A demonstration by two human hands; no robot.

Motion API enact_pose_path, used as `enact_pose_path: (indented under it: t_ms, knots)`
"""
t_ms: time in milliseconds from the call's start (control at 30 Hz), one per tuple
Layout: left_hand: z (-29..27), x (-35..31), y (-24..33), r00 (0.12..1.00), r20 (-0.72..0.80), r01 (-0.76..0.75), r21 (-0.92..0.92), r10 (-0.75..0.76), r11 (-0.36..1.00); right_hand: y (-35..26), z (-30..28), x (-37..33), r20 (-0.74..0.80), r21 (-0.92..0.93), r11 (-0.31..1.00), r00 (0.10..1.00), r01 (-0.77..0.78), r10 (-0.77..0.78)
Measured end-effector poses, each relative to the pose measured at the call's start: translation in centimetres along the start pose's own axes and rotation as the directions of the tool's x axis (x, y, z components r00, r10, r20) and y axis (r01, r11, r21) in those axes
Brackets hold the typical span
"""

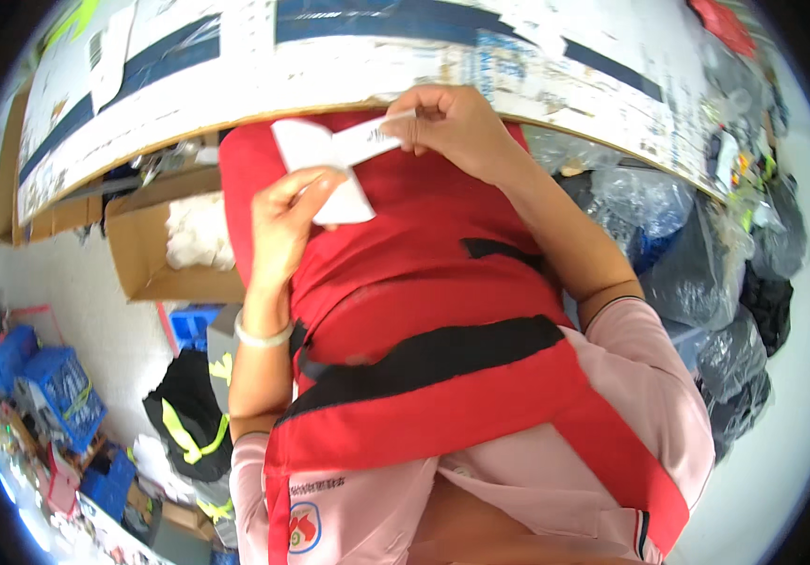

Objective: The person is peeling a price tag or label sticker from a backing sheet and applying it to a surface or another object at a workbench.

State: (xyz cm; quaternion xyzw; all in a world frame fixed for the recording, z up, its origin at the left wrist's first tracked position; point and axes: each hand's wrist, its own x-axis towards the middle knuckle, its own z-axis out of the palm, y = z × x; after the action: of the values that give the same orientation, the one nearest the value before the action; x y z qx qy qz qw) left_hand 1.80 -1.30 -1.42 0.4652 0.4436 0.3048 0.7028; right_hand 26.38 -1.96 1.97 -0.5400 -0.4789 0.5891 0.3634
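Between finger and thumb, my left hand (282, 215) pinches a piece of white paper (353, 201) that looks bent or folded. A narrow white paper strip (365, 141) with dark print is pinched at its right end by my right hand (457, 132). The strip's left end meets the upper part of the paper; whether the two are joined, I cannot tell. Both hands are raised above a red apron (405, 207) over my lap, close to the table's near edge.
A worktable (555, 75) with taped, worn covering spans the far side. Left below it stands a cardboard box (136, 250) with white material inside. Blue crates (66, 391) sit further left. Clear and dark plastic bags (697, 282) pile up at the right.
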Motion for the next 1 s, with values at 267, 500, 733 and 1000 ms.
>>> enact_pose_path:
  t_ms: [267,500,733,1000]
  knots:
    - [-6.6,0.2,-1.1,0.981,-0.193,-0.083,-0.254,0.033,0.964,6.2,-21.8,1.7,-0.498,-0.851,0.524,0.393,-0.047,-0.773]
    - [-22.8,-0.5,-13.2,0.910,-0.302,0.011,-0.665,-0.283,0.746,2.3,-7.3,2.1,-0.351,-0.635,0.727,0.742,0.259,-0.571]
    - [-27.9,-0.3,-17.9,0.734,-0.456,0.076,-0.680,-0.503,0.729,0.4,-2.3,3.2,-0.153,-0.724,0.621,0.809,0.300,-0.568]
    - [-24.5,0.5,-13.7,0.719,-0.693,0.097,0.179,0.056,0.979,-0.6,-2.1,2.9,-0.192,-0.665,0.723,0.892,0.188,-0.409]
